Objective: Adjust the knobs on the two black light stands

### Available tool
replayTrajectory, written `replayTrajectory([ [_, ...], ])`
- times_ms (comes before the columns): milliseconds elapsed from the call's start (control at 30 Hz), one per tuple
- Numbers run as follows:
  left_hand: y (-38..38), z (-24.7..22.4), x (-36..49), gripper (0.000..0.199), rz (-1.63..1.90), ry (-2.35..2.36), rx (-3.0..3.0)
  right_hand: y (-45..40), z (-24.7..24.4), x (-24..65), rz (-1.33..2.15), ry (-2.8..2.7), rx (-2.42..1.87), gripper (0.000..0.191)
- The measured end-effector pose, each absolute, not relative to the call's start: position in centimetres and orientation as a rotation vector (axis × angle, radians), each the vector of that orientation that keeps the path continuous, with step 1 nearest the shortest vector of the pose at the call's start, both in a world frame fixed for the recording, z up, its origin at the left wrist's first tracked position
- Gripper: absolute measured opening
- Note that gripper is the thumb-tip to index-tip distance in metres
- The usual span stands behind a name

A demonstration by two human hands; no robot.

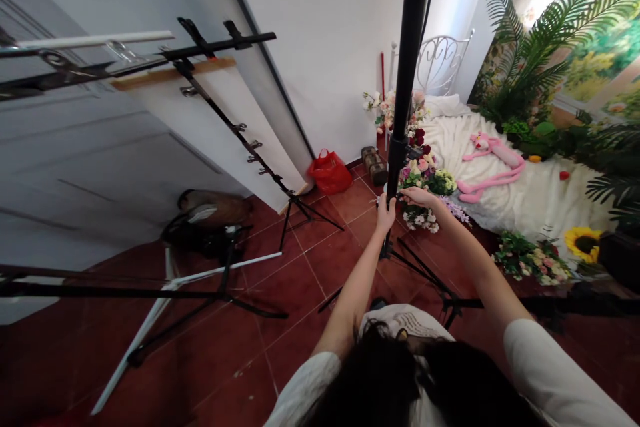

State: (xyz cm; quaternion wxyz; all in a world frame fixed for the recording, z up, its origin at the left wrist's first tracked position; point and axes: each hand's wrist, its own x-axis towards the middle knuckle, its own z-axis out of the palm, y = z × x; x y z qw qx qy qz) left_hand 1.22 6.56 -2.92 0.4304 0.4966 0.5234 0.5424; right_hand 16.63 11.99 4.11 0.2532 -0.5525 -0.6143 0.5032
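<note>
A black light stand (pixel 409 40) rises in front of me, its upright pole running out of the top of the view. My left hand (pixel 385 215) is closed around the pole low down, just under a black collar (pixel 397 150). On the pole's right side, at about the same height, is my right hand (pixel 421 197). Its fingers are pinched together against the pole, and what lies between them is too small to make out. The stand's spread legs (pixel 420 263) rest on the red tiled floor (pixel 295 287), partly behind my forearms.
Left are a backdrop stand (pixel 227 117) with clips and white sheets, and a white stand (pixel 135 333) with spread legs. A red bag (pixel 329 172) sits by the wall. Right is a bed (pixel 540 197) with a pink plush toy (pixel 503 153), flowers (pixel 425 170) and palm leaves (pixel 560 20).
</note>
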Motion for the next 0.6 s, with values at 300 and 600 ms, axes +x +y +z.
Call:
replayTrajectory([
  [300, 6.8, -3.6, 1.4, 0.056, 1.334, 1.329, 1.219, 9.8, 4.0, 17.0, 1.515, -1.451, -1.448, 0.029],
  [600, 6.7, -3.1, 1.2, 0.057, 1.328, 1.305, 1.256, 12.7, 7.5, 15.4, 1.481, -1.705, -1.582, 0.035],
])
